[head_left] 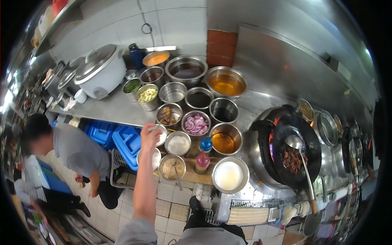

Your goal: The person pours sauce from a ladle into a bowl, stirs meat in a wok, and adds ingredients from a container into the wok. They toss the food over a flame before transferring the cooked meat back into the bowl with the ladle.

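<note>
Over the near left end of the group of metal bowls, the left hand is raised at the end of an outstretched bare arm, beside and partly in front of a bowl of white seasoning. Its fingers are bent and drawn partly together; whether they pinch anything is too small to tell. The right hand is out of view, so its state cannot be told.

Near the left hand are a bowl of brown chunks, a second bowl of white seasoning, and a bowl of sliced purple onion. Closer to the wearer, a spoon leans in a bowl of pale, grainy seasoning. Two squeeze bottles, one blue-topped and one pink-topped, stand beside a bowl of amber liquid.

On the stove at the right sits a black wok, with orange flame showing at its left edge. Dark browned pieces of food lie inside it, and a ladle rests there, its handle sloping over the near rim. At the left, another person in a grey shirt bends forward beside blue lidded bins.
</note>
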The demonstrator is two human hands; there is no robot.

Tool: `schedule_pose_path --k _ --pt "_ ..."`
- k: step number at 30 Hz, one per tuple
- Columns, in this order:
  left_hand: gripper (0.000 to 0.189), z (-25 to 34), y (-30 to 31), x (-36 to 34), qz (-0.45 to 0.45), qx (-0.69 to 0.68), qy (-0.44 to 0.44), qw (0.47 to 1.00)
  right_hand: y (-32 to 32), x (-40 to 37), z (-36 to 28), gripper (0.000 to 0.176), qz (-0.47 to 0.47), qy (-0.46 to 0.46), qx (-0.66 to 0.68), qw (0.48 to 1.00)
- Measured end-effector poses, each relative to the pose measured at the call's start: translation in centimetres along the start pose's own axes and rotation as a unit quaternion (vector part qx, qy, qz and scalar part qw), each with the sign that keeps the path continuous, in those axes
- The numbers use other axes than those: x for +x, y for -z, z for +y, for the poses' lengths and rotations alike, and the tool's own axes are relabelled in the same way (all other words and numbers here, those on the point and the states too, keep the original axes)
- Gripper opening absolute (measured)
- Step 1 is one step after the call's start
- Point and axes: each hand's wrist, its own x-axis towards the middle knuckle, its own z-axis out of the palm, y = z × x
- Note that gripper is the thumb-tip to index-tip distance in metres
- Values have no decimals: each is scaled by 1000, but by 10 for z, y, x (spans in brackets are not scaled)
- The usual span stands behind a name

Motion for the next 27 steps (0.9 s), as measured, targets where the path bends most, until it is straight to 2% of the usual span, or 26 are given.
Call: schedule_pose_path --k 1,2,3,4,5,6,7,8,9,11,13,14,15,16,17,18,19,20,21,23,27 --pt "29 12 -4 -10 4 11 -18 1000 11 -5 -30 46 44 17 34 998" --pt "26 27 -6 -23 -8 58 -48 997 31 -1 -62 37 17 -37 129 991" --pt "26 44 -14 -37 3 82 -63 995 64 10 -124 30 0 -94 223 970" --pt "27 61 -23 -53 -27 49 -68 996 82 23 -149 22 120 65 144 980" --pt "26 78 -38 -72 -33 26 -57 997 111 42 -159 20 132 115 107 979" --pt "24 88 -44 -85 -86 -10 -58 995 142 58 -195 19 192 139 144 961" --pt "22 97 -55 -101 -113 -26 -62 991 166 79 -204 20 246 184 137 942" --pt "21 108 -73 -121 -118 -25 -69 990 194 94 -220 20 273 176 103 940" --pt "20 115 -93 -141 -148 -43 -67 986 219 109 -233 25 256 152 98 950" --pt "22 111 -132 -177 -155 -54 -20 986 234 162 -212 35 304 208 11 930" --pt "24 92 -189 -213 -156 -8 -10 988 248 195 -205 49 290 255 -168 907" --pt "26 71 -216 -222 -190 -7 8 982 248 215 -189 58 227 210 -188 932" --pt "27 46 -242 -230 -223 -4 26 974 249 228 -179 58 160 212 -175 948" --pt "25 29 -275 -242 -247 73 26 966 248 239 -170 51 87 190 -144 967" --pt "25 9 -308 -255 -273 128 -8 954 244 248 -160 44 14 166 -113 980" --pt "21 -25 -339 -261 -281 164 -39 945 237 253 -148 35 18 188 -104 976" --pt "18 -54 -369 -270 -296 221 -127 921 230 253 -138 27 22 210 -97 973" --pt "15 -71 -395 -280 -303 345 -212 863 226 247 -135 20 12 223 -105 969" --pt "16 -88 -413 -289 -312 394 -258 825 226 235 -137 20 -7 213 -81 974" --pt "16 -97 -430 -296 -344 456 -298 765 229 217 -132 20 -13 219 -2 976" --pt "17 -96 -433 -301 -336 468 -312 755 230 204 -121 21 -69 167 95 979"
